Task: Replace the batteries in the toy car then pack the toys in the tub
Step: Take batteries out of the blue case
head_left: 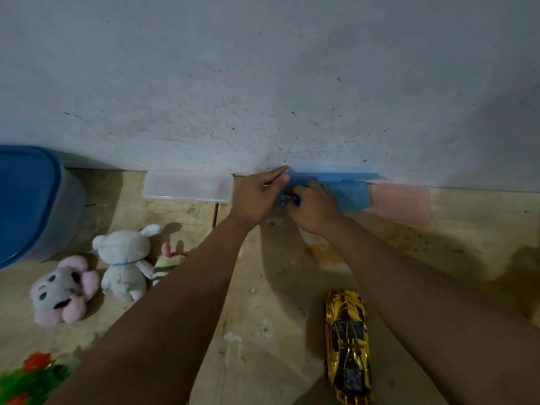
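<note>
Grey speckled wall rises behind a worn wooden bench (263, 331). At its foot lies an open blue plastic case (347, 191), between a clear plastic box (187, 187) and a pink plastic box (403, 203). Both hands meet at the case: the left hand (257, 197) has curled fingers at its lid edge, the right hand (314, 207) pinches small batteries (287, 198). A shiny gold toy car (349, 346) sits nearer, beside the right forearm. Far left stands a blue-lidded tub (32, 200), with plush toys (87, 276) just below it

head-worn view, angled down, wall (263, 68) close
</note>
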